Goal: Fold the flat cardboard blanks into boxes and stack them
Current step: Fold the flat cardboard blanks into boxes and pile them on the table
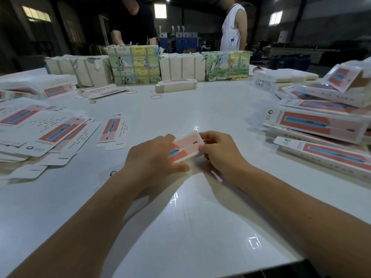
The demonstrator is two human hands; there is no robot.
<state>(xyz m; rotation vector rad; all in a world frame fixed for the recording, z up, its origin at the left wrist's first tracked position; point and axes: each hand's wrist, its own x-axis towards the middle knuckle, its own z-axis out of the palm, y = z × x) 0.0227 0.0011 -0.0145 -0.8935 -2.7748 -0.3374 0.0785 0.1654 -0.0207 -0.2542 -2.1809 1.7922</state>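
A white cardboard box (187, 146) with a red and pink print and a blue figure sits between my hands, low over the white table (180, 227). My left hand (152, 155) grips its near end, fingers curled over the top and thumb underneath. My right hand (218, 151) pinches its far right end. A spread pile of flat blanks (40, 131) lies to the left, with one loose blank (113, 130) beside it. Folded boxes (321, 125) are stacked at the right.
Wrapped bundles (133, 64) of blanks line the far side of the table. Several rubber bands (156, 96) and a small bundle of blanks (176, 85) lie mid-table. Two people stand behind the table, and a water bottle (231, 44) is near the person on the right.
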